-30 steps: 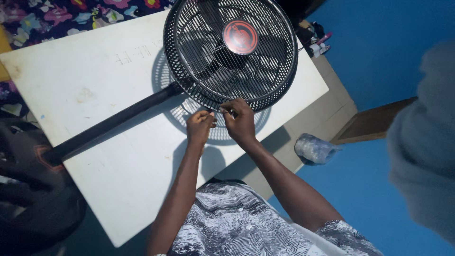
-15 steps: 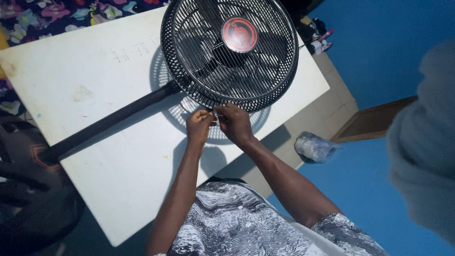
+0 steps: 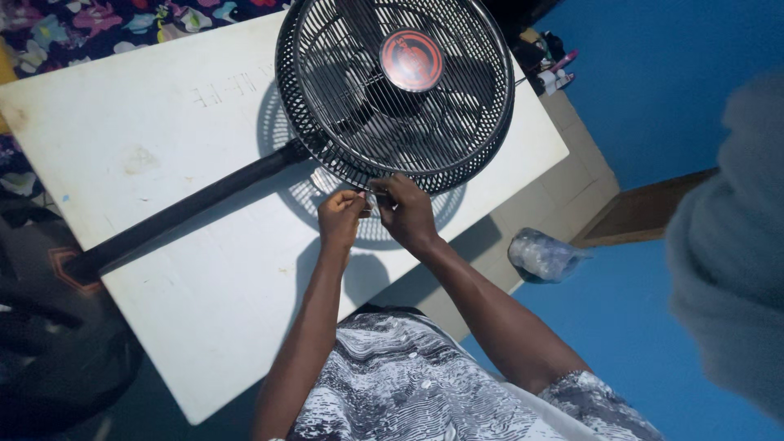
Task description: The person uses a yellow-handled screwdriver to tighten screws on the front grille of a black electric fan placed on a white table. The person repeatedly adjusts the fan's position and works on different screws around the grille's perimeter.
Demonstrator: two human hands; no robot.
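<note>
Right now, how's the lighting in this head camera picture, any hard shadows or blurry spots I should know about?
Head view: light is strong, so the fan grille throws a crisp lattice shadow on the white table, and both forearms cast dark shadows too; the left hand and right hand at the grille's lower rim are sharp; a grey shape at the right edge is badly out of focus; the left corner is dim.

A white rectangular surface [image 3: 147,163], scuffed and faintly marked, fills the middle of the view. A crumpled clear plastic bag [image 3: 541,255] lies on the pale tiled floor [image 3: 584,184] just beside the surface's edge; a floral-patterned fabric [image 3: 98,24] shows beyond the far edge. Small bottles and toiletries [image 3: 549,64] stand clustered at the far corner against a blue wall [image 3: 670,73], with a brown wooden plank [image 3: 645,214] near it.
</note>
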